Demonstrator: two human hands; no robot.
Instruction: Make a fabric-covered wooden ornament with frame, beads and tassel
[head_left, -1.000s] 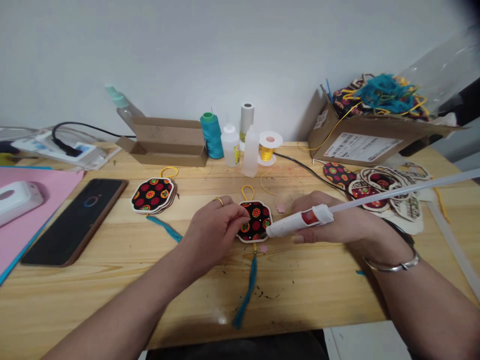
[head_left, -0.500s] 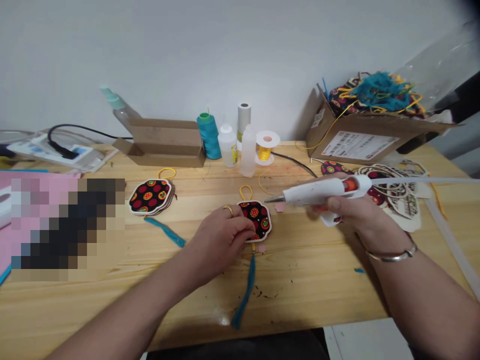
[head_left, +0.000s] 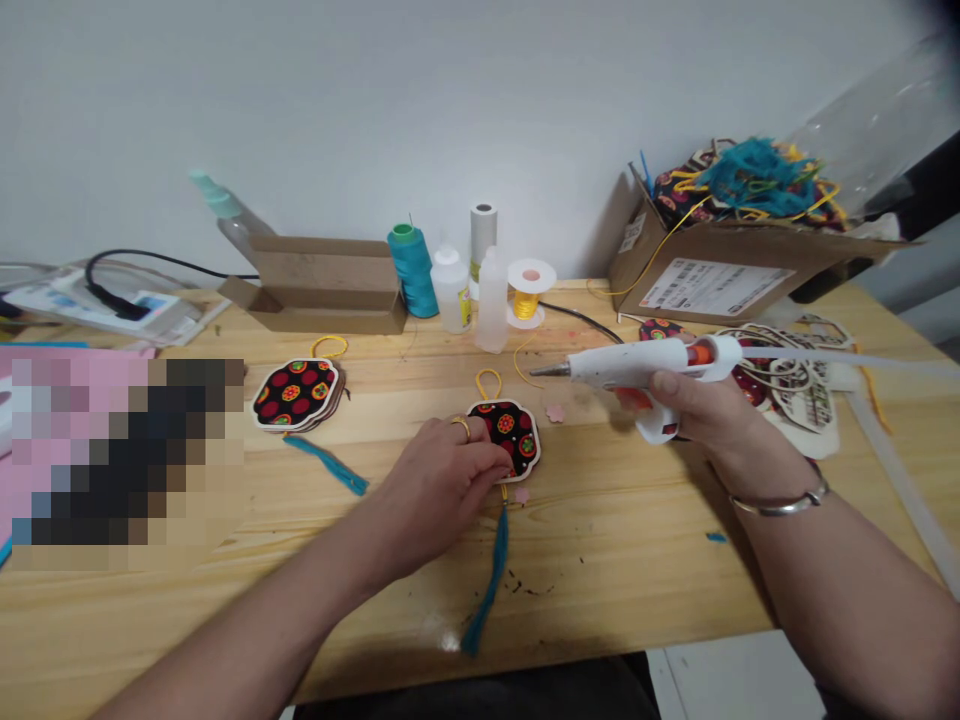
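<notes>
My right hand [head_left: 686, 405] is wrapped round the handle of a white hot glue gun [head_left: 626, 365]. Its metal nozzle points left, above and to the right of a scalloped fabric ornament [head_left: 521, 430]. That ornament lies flat on the table, black with red and orange flowers, with a yellow loop [head_left: 489, 383] at the top and a teal tassel [head_left: 491, 585] below. My left hand [head_left: 442, 480] is closed over its left part, thumb and finger together on the patterned face; the other fingertips are hidden. Small pink flower pieces [head_left: 555, 413] lie nearby.
A stack of similar ornaments [head_left: 296, 393] lies left. At the back stand an open cardboard box [head_left: 326, 315], teal thread cone [head_left: 412, 270], bottles [head_left: 492, 305] and yellow cord spool [head_left: 527, 305]. A filled carton [head_left: 705, 275] and wooden frames [head_left: 802, 400] are at right.
The glue gun is tilted slightly more level, its nozzle a little higher above the ornament. My left hand stays on the ornament. The whole view has shifted slightly.
</notes>
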